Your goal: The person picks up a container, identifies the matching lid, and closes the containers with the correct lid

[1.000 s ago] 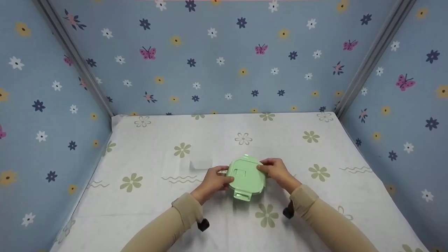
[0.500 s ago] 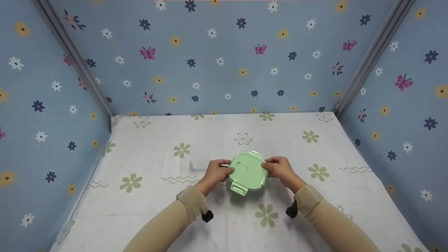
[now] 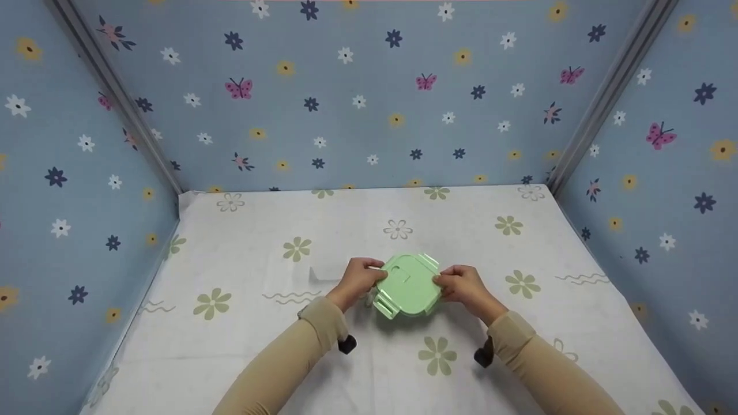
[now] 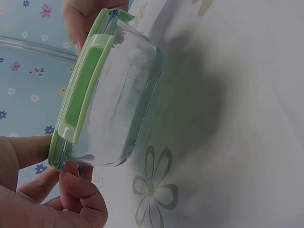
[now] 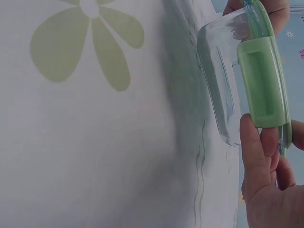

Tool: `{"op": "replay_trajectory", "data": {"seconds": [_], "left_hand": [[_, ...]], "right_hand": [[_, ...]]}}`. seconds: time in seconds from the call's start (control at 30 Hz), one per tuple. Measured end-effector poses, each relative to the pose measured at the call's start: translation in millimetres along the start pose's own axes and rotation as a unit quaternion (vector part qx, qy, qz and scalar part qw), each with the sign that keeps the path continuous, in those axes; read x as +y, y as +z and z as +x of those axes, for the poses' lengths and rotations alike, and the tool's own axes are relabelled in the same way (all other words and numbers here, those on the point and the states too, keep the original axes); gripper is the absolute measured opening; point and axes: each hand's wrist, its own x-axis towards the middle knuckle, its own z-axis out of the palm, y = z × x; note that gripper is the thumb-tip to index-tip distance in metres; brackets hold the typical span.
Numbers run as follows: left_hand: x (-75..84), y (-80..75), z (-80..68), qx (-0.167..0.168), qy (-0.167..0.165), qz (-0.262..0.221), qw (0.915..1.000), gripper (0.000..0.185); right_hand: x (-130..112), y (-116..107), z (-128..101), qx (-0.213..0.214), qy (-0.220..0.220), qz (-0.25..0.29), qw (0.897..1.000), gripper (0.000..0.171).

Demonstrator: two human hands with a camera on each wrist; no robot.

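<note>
clear glass container (image 3: 407, 286), green clip lid (image 3: 408, 279) on, held above cloth

Tan sleeves, bare hands, black wrist units

Both arms are covered by long tan sleeves ending in ribbed cuffs just behind each hand. The left hand (image 3: 358, 279) and right hand (image 3: 464, 287) are left bare. A small black unit is seen under each wrist, beneath the cuffs.

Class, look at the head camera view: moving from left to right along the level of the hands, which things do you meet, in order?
Faint clear rectangular patch on the cloth → person's left hand → pale green plastic lid of the clear glass container → person's right hand → olive flower print on the white tablecloth.
</note>
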Motion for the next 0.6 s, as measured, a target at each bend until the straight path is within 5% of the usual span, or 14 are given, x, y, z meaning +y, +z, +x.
{"op": "replay_trajectory", "data": {"seconds": [0.6], "left_hand": [[-7.2, 4.4, 18.2, -0.016, 0.000, 0.029, 0.9995, 0.031]], "right_hand": [[18, 1, -1, 0.014, 0.035, 0.017, 0.999, 0.015]]}}
